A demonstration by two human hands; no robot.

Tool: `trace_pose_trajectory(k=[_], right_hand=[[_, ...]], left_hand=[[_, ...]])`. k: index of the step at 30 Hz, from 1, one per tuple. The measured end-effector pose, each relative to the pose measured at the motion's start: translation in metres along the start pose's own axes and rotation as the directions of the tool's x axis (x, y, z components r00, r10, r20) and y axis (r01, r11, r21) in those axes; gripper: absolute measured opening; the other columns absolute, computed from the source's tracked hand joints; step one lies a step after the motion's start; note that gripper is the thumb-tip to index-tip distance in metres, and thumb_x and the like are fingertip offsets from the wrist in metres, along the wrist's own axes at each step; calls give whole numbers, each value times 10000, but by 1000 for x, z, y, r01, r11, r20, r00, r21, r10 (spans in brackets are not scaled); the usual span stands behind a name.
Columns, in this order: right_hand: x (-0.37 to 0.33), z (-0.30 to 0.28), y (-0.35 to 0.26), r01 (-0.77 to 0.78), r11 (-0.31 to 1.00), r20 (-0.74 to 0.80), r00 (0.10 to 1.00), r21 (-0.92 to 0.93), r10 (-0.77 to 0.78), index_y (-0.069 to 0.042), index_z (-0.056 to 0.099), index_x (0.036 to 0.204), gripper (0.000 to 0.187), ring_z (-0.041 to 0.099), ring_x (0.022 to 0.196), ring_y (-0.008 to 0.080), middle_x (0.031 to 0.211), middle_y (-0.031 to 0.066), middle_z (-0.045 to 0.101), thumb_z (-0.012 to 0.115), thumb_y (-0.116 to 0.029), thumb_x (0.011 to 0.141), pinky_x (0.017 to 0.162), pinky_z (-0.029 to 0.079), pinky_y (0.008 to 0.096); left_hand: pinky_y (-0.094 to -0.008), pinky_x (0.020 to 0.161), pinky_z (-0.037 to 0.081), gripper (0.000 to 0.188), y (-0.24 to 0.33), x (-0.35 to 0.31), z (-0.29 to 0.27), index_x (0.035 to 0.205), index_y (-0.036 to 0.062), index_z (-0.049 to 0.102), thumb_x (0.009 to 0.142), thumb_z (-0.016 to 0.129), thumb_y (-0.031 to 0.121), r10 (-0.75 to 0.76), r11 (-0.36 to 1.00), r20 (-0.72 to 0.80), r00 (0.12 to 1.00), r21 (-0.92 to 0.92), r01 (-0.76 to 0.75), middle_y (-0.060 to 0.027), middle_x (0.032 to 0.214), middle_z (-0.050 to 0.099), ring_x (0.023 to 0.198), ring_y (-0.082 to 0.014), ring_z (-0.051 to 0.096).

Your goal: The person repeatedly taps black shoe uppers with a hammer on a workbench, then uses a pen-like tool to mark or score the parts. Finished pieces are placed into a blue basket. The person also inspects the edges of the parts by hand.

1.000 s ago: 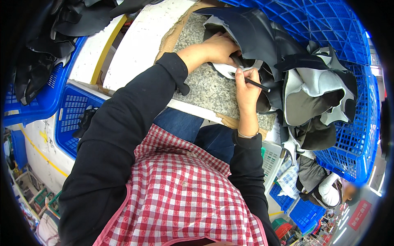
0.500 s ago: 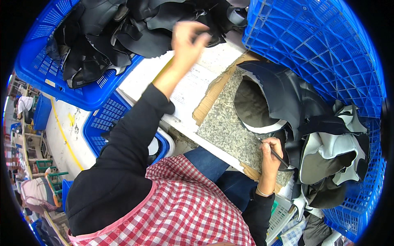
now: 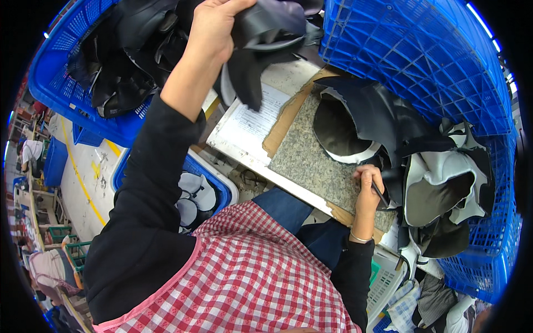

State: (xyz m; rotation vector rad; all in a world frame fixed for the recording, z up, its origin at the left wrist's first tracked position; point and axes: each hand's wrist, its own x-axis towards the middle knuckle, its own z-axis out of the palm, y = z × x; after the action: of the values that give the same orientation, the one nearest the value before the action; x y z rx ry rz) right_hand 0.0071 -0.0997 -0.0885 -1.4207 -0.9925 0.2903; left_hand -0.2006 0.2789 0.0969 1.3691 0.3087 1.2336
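My left hand is raised at the far side, its fingers closed on a black leather shoe upper that hangs over the table's far end. Lower right, my right hand grips a slim dark pen-like tool above the speckled stone slab. Just beyond that hand rests a black leather upper with a grey-brown lining, its opening turned toward the slab. More uppers with pale backing are heaped to the right.
A blue basket full of black leather pieces stands at upper left. Tall blue crates wall off the far right. A printed sheet and torn cardboard lie beside the slab. Below the table edge, a tub holds pale rounded pieces.
My left hand, empty before, has taken hold of a black upper and lifted it from the far pile, moving up and left. My right hand stays near the slab with the pen-like tool.
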Motion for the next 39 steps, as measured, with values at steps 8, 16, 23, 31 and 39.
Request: trace_pose_trajectory(k=[8, 16, 23, 31, 39], right_hand=[[-13, 45, -15, -29, 969, -83, 995, 245, 51, -29, 487, 1347, 416, 572, 1284, 262, 1348, 170, 618, 584, -310, 1055, 1067, 452, 382], [-25, 69, -7, 57, 979, -25, 998, -193, -63, -46, 511, 1303, 422, 662, 1107, 223, 1279, 138, 674, 721, -210, 976, 969, 522, 350], [-32, 53, -10, 51, 997, -48, 997, -56, -54, 25, 707, 1160, 457, 514, 755, 113, 894, 59, 642, 462, -358, 1104, 699, 428, 263], [-40, 42, -23, -159, 987, -102, 982, 3, 158, 28, 747, 1054, 353, 520, 700, 86, 756, 27, 634, 545, -261, 1073, 645, 395, 242], [-28, 65, -33, -33, 978, -106, 993, 207, 56, -31, 520, 1081, 181, 525, 711, 67, 838, 0, 571, 664, -88, 989, 669, 450, 225]], left_hand=[[-338, 1071, 488, 506, -86, -145, 94, 1375, -61, 568, 938, 742, 127, -602, 721, 583, 545, 104, 685, -178, 1326, 651, 1195, -236, 646], [-445, 1060, 481, 377, -56, -199, -10, 1155, 70, 721, 784, 780, 55, 81, 728, 743, 664, 411, -549, -121, 1303, 675, 1226, -318, 607], [-431, 1030, 478, 666, -92, -212, -33, 1255, 141, 661, 634, 893, 209, -155, 610, 732, 663, 599, -518, -54, 1298, 603, 1216, -315, 561], [-344, 800, 542, 252, -115, -160, -25, 1074, 48, 709, 839, 760, 127, -360, 650, 657, 663, 686, -328, -110, 963, 647, 897, -307, 662], [-293, 796, 529, 274, -162, -186, 79, 1095, 10, 740, 907, 775, 206, -269, 921, 414, 870, 374, 107, -120, 919, 746, 834, -125, 667]])
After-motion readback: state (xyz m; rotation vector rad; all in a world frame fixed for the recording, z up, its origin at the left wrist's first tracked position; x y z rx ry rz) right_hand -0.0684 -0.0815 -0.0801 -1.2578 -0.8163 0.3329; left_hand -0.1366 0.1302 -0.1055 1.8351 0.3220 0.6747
